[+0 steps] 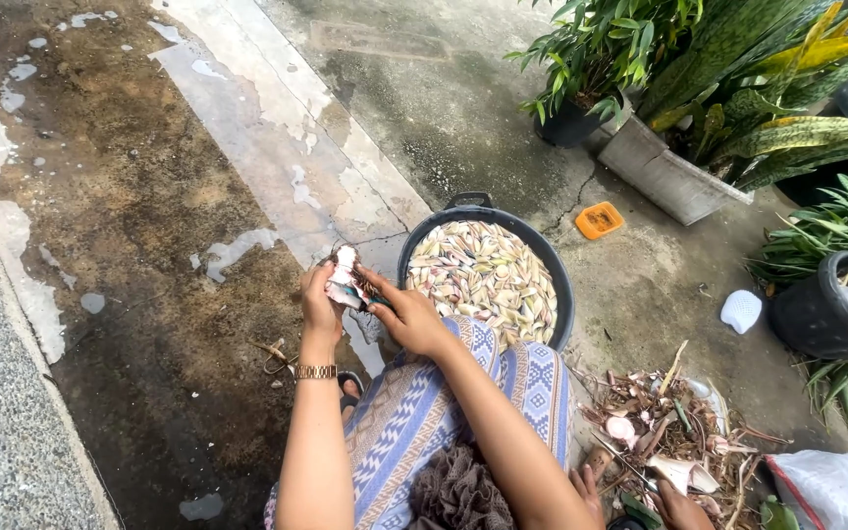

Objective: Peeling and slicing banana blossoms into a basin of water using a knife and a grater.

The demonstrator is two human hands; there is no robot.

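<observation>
My left hand (pixel 320 299) grips a small pale and pink flower bud (pixel 345 276), held upright over the wet ground. My right hand (pixel 406 314) pinches the bud's right side, pulling at a petal or sheath. Just beyond my hands sits a round black basin (pixel 562 281) filled with water and many pale, pointed petals (pixel 483 278). A gold watch (pixel 315 372) circles my left wrist. My knees, in blue patterned cloth (pixel 424 412), are below my arms.
A heap of brown trimmings and peels (pixel 664 422) lies at the right, with another person's hand (pixel 681 508) at its lower edge. Potted plants (pixel 709 88) line the right side. An orange lid (pixel 599 220), a white object (pixel 741 310) and a plastic bag (pixel 831 489) lie nearby.
</observation>
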